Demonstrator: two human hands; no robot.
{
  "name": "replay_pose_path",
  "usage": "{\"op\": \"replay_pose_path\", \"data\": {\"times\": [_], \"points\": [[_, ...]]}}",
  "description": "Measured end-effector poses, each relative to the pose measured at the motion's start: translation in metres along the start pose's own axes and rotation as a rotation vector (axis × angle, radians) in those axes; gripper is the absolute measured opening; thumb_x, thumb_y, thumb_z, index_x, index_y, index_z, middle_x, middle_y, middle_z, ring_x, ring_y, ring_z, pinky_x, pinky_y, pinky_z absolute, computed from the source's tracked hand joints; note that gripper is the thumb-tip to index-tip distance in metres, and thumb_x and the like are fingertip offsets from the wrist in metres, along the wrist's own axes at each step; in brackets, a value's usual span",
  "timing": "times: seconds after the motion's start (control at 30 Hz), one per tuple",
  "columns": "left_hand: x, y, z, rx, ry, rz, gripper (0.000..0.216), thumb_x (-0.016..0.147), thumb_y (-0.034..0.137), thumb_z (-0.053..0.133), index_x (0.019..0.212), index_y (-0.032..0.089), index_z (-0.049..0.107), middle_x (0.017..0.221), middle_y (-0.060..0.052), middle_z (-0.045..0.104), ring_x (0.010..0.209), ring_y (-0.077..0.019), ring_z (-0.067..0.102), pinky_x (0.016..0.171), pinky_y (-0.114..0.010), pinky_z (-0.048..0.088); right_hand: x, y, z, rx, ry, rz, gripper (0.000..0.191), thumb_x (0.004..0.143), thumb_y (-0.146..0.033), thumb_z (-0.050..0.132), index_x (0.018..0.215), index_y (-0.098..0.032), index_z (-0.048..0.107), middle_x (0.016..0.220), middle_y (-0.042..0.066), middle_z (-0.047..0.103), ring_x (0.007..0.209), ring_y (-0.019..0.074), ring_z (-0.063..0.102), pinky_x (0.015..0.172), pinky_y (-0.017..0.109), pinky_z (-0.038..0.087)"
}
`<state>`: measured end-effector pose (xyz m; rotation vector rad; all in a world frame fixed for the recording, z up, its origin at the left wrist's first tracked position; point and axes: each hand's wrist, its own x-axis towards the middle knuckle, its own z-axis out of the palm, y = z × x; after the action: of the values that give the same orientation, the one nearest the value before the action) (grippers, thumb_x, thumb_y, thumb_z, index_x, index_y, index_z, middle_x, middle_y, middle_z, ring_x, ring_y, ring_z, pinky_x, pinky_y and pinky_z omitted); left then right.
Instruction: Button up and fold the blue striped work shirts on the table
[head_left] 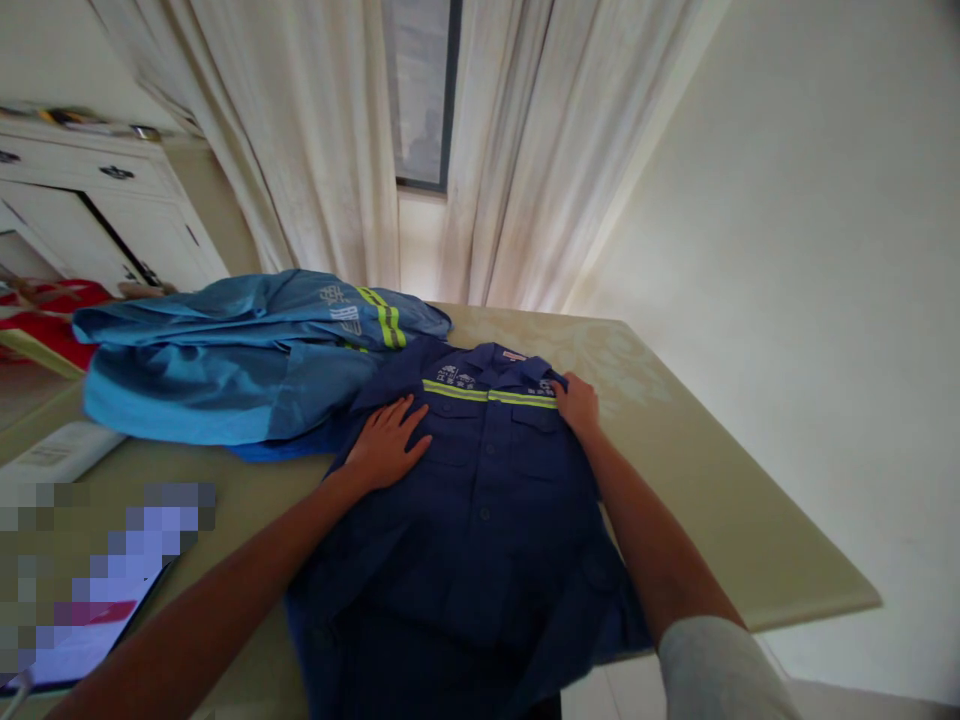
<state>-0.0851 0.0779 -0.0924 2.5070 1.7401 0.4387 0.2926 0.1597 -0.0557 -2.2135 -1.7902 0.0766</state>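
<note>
Navy shirt (450,510), yellow-green chest stripe (455,390)

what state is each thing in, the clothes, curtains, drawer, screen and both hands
navy shirt: front up, closed at the chest, lower part rumpled
light blue clothing: loosely heaped
curtains: parted, showing a strip of window
cabinet drawer: shut
screen: lit, mostly pixelated
left hand: spread on the shirt
right hand: fingers curled at the shirt's edge

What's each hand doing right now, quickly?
Left hand: open, fingers spread, resting on the navy shirt.
Right hand: closed, holding the shirt's edge near the shoulder.
</note>
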Motion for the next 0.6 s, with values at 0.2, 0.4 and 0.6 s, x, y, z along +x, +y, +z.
{"op": "replay_pose_path", "data": {"times": [0.2, 0.4, 0.6], "points": [[-0.047, 0.026, -0.030, -0.208, -0.146, 0.233, 0.042, 0.105, 0.046, 0.041, 0.130, 0.026, 0.068, 0.132, -0.009, 0.067, 0.122, -0.0272, 0.062, 0.109, -0.046, 0.047, -0.043, 0.045, -0.027, 0.074, 0.266, -0.040, 0.048, 0.098, -0.047, 0.051, 0.130, -0.013, 0.061, 0.127, 0.021, 0.064, 0.122, 0.0344, 0.059, 0.106, 0.048, 0.045], [-0.115, 0.040, -0.051, -0.407, -0.397, 0.196, 0.043, 0.094, 0.053, 0.063, 0.130, 0.028, 0.066, 0.127, -0.009, 0.068, 0.116, -0.0280, 0.065, 0.103, -0.041, 0.050, -0.153, 0.067, -0.001, 0.055, -0.128, -0.442, 0.061, 0.097, -0.059, 0.054, 0.153, -0.035, 0.050, 0.151, 0.013, 0.054, 0.139, 0.0333, 0.053, 0.114, 0.052, 0.045], [-0.100, 0.048, -0.105, -0.760, -0.955, 0.376, 0.045, 0.083, 0.061, 0.075, 0.114, 0.028, 0.077, 0.101, -0.003, 0.074, 0.090, -0.0199, 0.070, 0.080, -0.027, 0.054, -0.109, 0.073, 0.001, -0.068, -0.116, -0.387, 0.058, 0.103, -0.045, 0.048, 0.155, -0.021, 0.049, 0.154, 0.018, 0.052, 0.143, 0.0338, 0.049, 0.120, 0.054, 0.038]]}}
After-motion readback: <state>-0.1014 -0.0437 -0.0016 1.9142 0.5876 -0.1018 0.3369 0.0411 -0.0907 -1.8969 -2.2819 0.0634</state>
